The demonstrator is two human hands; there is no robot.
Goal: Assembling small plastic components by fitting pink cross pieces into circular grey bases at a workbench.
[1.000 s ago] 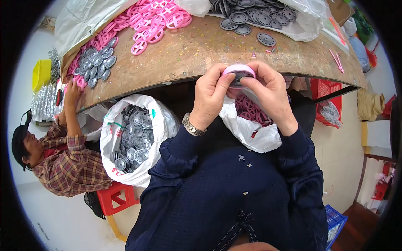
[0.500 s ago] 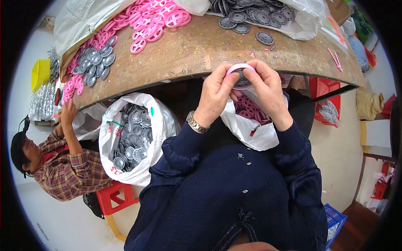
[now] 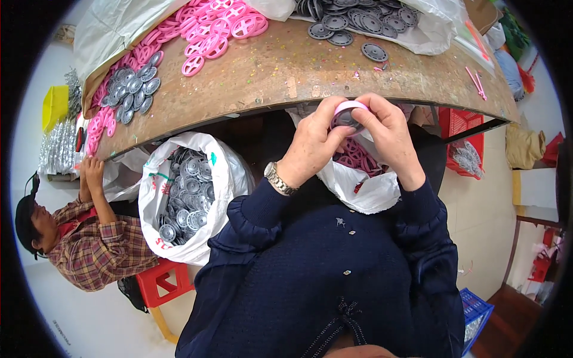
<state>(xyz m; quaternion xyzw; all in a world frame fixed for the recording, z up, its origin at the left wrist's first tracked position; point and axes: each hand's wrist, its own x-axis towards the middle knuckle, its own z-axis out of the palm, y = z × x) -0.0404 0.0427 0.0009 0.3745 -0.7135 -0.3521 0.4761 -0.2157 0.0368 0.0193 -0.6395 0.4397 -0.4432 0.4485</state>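
Note:
Between my two hands, just off the table's near edge, is a small toy wheel (image 3: 348, 122), a pink ring with a grey disc set in it. My left hand (image 3: 310, 141) pinches its left side, thumb across the lower part of the disc. On the other side, my right hand (image 3: 391, 134) grips the ring, with its thumb pressed on the disc's face. Fingers hide part of the wheel, so I cannot tell how fully the disc sits in the ring. Below the hands, a white sack (image 3: 373, 194) holds pink rings (image 3: 356, 158).
Pink spoked rings (image 3: 209, 45) and grey discs (image 3: 364, 21) lie heaped on the wooden table (image 3: 262, 83). One disc (image 3: 374, 52) lies apart. A sack of grey discs (image 3: 191, 191) stands left. Beyond it sits a co-worker (image 3: 89, 238). A red crate (image 3: 462, 128) is at right.
My hands and the wheel have shifted slightly right and down, and the wheel is tilted differently. The co-worker's hands have moved a little lower and closer together.

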